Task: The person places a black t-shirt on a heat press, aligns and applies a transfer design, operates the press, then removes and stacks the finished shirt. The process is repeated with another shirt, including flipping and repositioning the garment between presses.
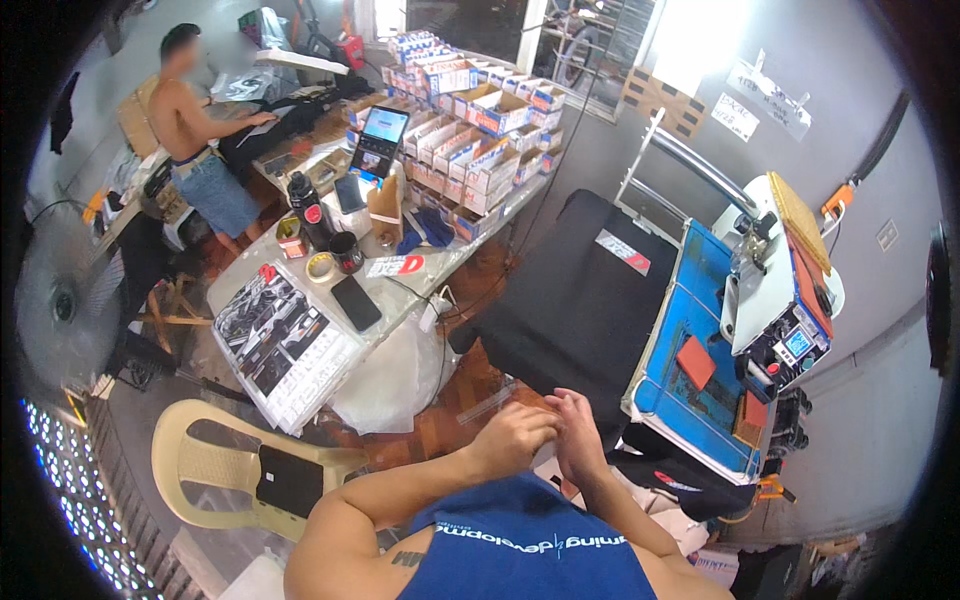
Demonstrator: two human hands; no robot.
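At lower centre the left hand point(515, 437) and right hand point(580, 430) meet; black cloth point(575, 285) spreads above, a beige plastic chair point(222, 466) stands lower left, and cardboard boxes point(470, 150) crowd upper centre.

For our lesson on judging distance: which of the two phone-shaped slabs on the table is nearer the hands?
The black slab, flat beside the large printed sheet, is nearer; the grey-blue slab sits farther back, by the lit screen.

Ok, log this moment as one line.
left hand: meets right hand | held item: cannot tell | ahead: black fabric | right side: blue framed panel
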